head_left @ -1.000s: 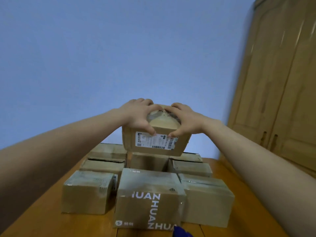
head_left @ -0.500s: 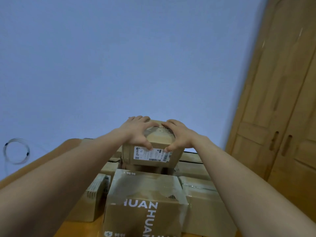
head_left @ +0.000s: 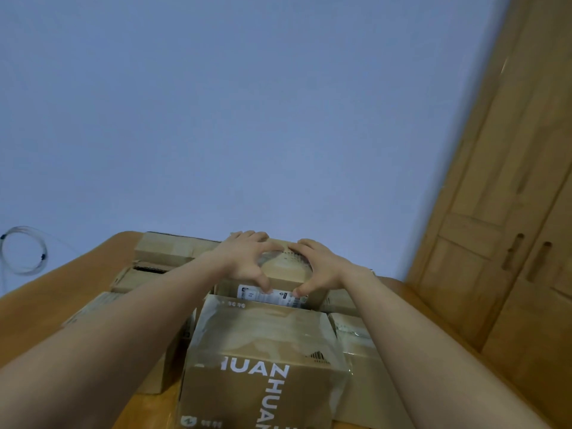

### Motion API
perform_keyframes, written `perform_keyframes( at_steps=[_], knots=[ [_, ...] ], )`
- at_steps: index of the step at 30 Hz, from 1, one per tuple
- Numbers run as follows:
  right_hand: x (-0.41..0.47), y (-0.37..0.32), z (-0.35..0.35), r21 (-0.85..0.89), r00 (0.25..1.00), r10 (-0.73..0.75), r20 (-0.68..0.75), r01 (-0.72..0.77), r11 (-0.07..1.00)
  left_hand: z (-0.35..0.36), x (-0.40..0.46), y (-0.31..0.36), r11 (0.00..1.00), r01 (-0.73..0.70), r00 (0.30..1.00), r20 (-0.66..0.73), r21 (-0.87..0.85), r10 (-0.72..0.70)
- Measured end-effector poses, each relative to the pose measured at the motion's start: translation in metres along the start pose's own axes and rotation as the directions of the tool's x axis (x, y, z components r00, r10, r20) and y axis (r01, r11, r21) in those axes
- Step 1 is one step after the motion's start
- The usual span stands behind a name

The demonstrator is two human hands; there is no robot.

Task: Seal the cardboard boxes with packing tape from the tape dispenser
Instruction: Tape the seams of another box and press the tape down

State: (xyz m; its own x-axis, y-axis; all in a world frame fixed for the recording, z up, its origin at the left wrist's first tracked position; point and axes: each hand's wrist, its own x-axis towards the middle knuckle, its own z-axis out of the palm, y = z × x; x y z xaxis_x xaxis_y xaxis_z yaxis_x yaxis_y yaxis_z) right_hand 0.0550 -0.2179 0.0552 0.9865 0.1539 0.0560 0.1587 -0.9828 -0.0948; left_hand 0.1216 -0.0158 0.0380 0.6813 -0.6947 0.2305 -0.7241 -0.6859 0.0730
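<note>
**Both hands clamped on the labelled box behind the front carton**

Left hand (head_left: 244,261): fingers curled over the far top edge of the labelled box (head_left: 283,270), thumb down on its near face, just touching the white shipping label (head_left: 272,295). The hand grips the box from its left side.

Right hand (head_left: 315,264): mirrored hold. Fingers are hooked over the top of the same box, thumb pressed against the near face at the label's right part. The two hands sit close together, index fingers nearly meeting over the box top.

The labelled box sits in the middle of a cluster of cardboard boxes on a wooden table (head_left: 37,317). Whether it rests on the boxes below or is held just clear of them cannot be told.

Directly in front of it stands a larger printed carton (head_left: 263,360) with white lettering and glossy tape across its top; this carton hides the lower part of the labelled box. More boxes flank it: a taped box (head_left: 353,332) on the right, and several on the left, including one with its flap gapped open (head_left: 148,269).

Beyond the table: a plain blue wall, a coil of thin cable (head_left: 24,255) hanging at left, and wooden cabinet doors (head_left: 510,243) at right.
</note>
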Motion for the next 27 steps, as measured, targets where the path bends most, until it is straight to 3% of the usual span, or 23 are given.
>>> perform_keyframes(
  at_steps=[8, 13, 18, 27],
  knots=[
    [0.008, 0.004, 0.033, 0.081, 0.994, 0.061, 0.089, -0.069, 0.994, 0.031, 0.001, 0.001, 0.995, 0.057, 0.998, 0.035, -0.081, -0.054],
    [0.008, -0.006, 0.049, 0.252, 0.985, 0.104, 0.137, -0.137, 0.958, 0.051, 0.003, 0.001, 0.996, 0.085, 0.974, 0.209, 0.016, -0.087],
    [0.006, -0.005, 0.07, 0.166, 0.987, 0.151, 0.063, -0.16, 0.973, 0.056, 0.004, -0.006, 0.997, 0.071, 0.935, 0.35, -0.038, -0.053],
    [0.015, -0.032, 0.056, 0.104, 0.963, 0.256, 0.091, -0.264, 0.959, 0.046, 0.007, -0.001, 0.999, 0.011, 0.915, 0.403, 0.03, -0.022]
  ],
)
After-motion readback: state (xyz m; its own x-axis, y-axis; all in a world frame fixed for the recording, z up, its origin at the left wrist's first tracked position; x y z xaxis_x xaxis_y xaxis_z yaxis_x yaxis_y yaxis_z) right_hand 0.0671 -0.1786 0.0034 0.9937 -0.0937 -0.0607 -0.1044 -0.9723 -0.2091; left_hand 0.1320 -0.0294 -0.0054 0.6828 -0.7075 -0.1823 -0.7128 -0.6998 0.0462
